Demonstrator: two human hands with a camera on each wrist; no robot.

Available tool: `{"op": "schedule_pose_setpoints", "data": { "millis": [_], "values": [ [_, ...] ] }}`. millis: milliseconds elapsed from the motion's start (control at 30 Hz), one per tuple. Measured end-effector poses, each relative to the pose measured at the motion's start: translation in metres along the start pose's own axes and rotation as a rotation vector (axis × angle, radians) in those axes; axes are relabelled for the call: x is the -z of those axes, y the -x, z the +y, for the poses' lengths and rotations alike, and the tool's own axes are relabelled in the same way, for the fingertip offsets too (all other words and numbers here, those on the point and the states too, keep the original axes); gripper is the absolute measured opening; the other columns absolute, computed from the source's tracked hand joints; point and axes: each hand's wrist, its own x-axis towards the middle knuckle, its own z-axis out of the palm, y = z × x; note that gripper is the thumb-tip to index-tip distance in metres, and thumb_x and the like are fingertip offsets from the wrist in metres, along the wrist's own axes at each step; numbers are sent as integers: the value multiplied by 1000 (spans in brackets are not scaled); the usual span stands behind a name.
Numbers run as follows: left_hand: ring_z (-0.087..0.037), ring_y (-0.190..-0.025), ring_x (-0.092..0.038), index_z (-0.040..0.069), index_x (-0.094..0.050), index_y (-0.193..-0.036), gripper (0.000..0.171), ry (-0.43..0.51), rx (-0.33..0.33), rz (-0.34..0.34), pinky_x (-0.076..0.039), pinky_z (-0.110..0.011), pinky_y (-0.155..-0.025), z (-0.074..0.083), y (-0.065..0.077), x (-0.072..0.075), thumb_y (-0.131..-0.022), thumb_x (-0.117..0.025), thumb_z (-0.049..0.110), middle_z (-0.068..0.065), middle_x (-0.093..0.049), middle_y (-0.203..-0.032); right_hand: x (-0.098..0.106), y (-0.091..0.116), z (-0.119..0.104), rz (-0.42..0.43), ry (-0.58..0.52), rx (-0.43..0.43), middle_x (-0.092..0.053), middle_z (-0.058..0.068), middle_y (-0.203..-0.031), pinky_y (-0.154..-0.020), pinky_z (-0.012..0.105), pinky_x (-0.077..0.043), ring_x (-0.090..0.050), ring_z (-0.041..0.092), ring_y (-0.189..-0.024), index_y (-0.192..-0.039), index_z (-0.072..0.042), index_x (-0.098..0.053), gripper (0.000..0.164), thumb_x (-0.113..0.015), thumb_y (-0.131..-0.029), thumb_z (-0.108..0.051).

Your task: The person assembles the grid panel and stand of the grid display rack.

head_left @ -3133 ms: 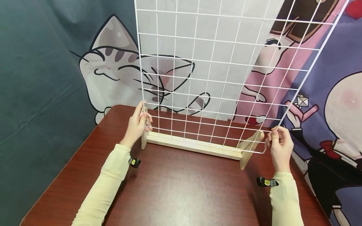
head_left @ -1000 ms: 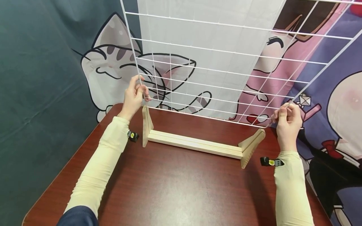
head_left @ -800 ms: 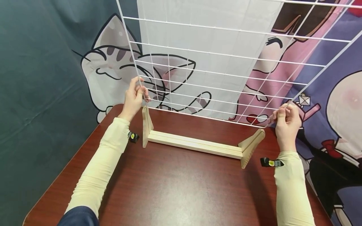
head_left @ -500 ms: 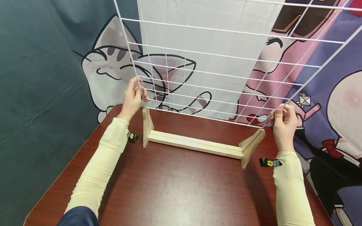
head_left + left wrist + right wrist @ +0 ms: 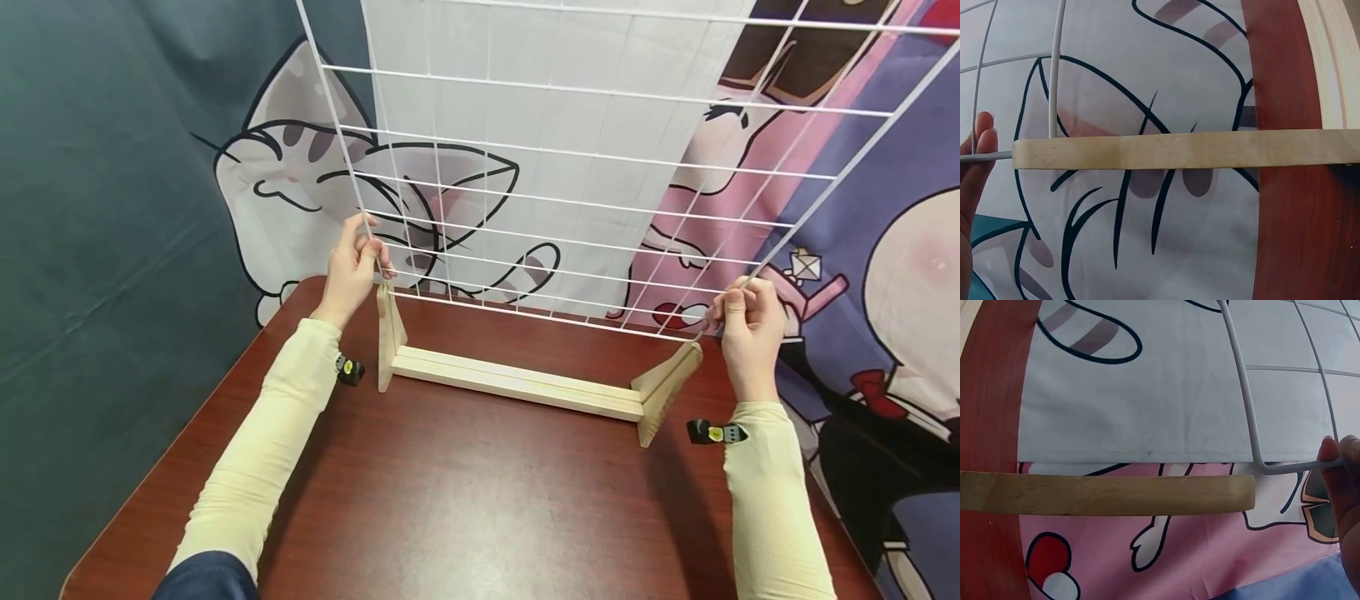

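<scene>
Head view, seen from beside: left hand (image 5: 348, 275) and right hand (image 5: 750, 337) each pinch, with fingers curled, one side of the white wire grid (image 5: 551, 153). Between them, its lower edge (image 5: 551, 317) lies nearly parallel to and above the wooden stand's crossbar (image 5: 517, 383); neither hand is clearly nearer.

Wire grid (image 5: 592, 155) is barring the way to the backdrop (image 5: 296, 179). Below its bottom wire (image 5: 551, 316), a gap is lying open above the crossbar (image 5: 517, 385); left upright (image 5: 388, 337) and right upright (image 5: 667, 396) are flanking it. Worktop (image 5: 487, 500) in front is offering free room.
</scene>
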Motion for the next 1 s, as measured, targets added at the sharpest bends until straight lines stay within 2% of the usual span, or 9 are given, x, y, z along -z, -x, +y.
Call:
{"op": "schedule_pose_setpoints", "data": {
  "millis": [200,300,467,533,667,800,900,1000],
  "values": [
    [-12,-57,-64,-9,-38,-124,27,-15,-11,-31,-57,-27,-57,-16,-2,1,-101,-43,4,-21,-53,-69,4,1,1,-4,3,-7,-51,7,-62,-45,22,-45,-47,17,-48,-95,7,-51,4,-50,-95,2],
    [-12,-58,-65,-5,-39,-127,28,-38,-15,-47,-58,-29,-60,-24,-4,3,-102,-43,6,-20,-54,-70,5,2,0,-1,14,-25,-51,7,-62,-46,21,-47,-48,17,-48,-95,4,-51,4,-51,-96,0],
    [-9,-61,-65,-1,-40,-127,29,-57,-13,-58,-57,-25,-65,-27,-5,3,-102,-44,12,-16,-56,-70,4,4,-2,19,35,-47,-50,6,-61,-47,21,-47,-48,16,-48,-95,1,-52,5,-52,-97,-3],
    [-7,-62,-64,-1,-41,-127,29,-48,-5,-54,-56,-22,-66,-27,-5,3,-102,-45,13,-13,-56,-70,3,5,-2,26,50,-52,-51,6,-61,-47,20,-47,-48,16,-48,-95,5,-51,10,-53,-97,-5],
    [-7,-65,-64,-1,-45,-120,27,17,41,-77,-56,-20,-69,-28,-1,4,-103,-43,20,-7,-56,-72,3,6,-3,24,81,-57,-51,5,-62,-48,19,-48,-48,16,-48,-97,8,-49,12,-52,-97,-3],
    [-6,-75,-66,3,-53,-103,33,98,131,-122,-57,-20,-74,-32,1,3,-103,-40,34,-1,-58,-80,5,8,-3,13,60,-59,-51,5,-62,-49,20,-49,-48,16,-48,-98,8,-49,11,-50,-98,-3],
    [-3,-82,-66,6,-53,-99,39,100,177,-131,-56,-19,-77,-35,2,1,-103,-36,40,3,-60,-84,5,7,-3,2,53,-46,-51,5,-62,-49,20,-48,-47,15,-48,-97,7,-49,11,-51,-98,-4],
    [-2,-80,-65,1,-49,-101,41,83,201,-131,-56,-20,-77,-36,4,-2,-105,-31,38,5,-61,-82,5,7,-3,-4,54,-34,-52,6,-62,-47,20,-46,-47,15,-48,-97,7,-50,10,-51,-97,-4]
  ]
}}
